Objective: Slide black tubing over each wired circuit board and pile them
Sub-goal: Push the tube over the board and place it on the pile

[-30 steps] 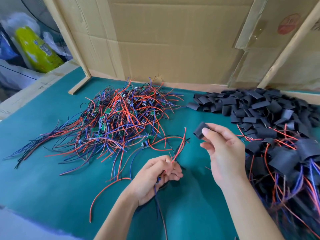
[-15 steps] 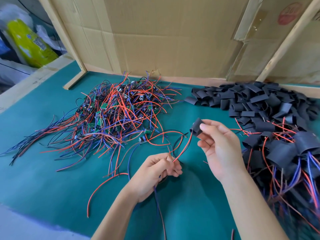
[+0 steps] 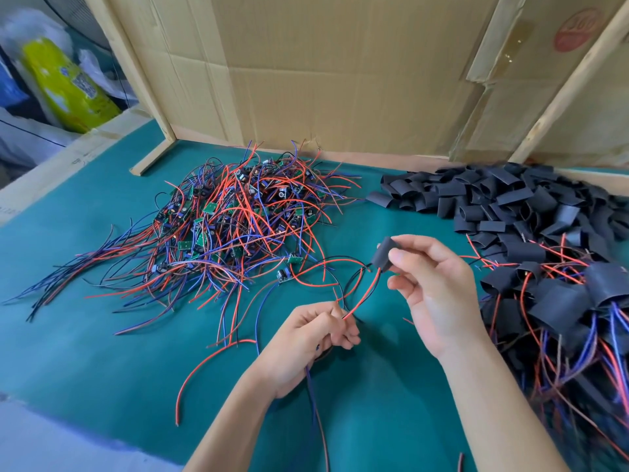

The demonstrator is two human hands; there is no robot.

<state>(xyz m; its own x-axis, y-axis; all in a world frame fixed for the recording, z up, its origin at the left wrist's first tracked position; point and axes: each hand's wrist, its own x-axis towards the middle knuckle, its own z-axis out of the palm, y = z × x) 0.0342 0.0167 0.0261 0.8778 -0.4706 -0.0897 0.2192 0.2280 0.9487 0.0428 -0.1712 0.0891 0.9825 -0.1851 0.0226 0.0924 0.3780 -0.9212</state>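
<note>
Bare mat (image 3: 102, 335) near-left; wire heap (image 3: 231, 226), tubing pile (image 3: 510, 199) flank hands.

**Around the work area**

A teal-green mat (image 3: 85, 335) covers the counter. Behind it stands a wall of flattened brown cardboard (image 3: 323, 73), creased and taped, with a round red stamp (image 3: 577, 28) near its upper right corner. Pale wooden battens (image 3: 136, 66) lean against the cardboard, one on the left and another (image 3: 565, 80) slanting on the right. Past the counter's left edge lies a yellow-green plastic package (image 3: 66, 83) with printed markings, among crumpled clear and white plastic bags (image 3: 20, 137). A pale strip (image 3: 41, 444) shows at the lower left.
</note>
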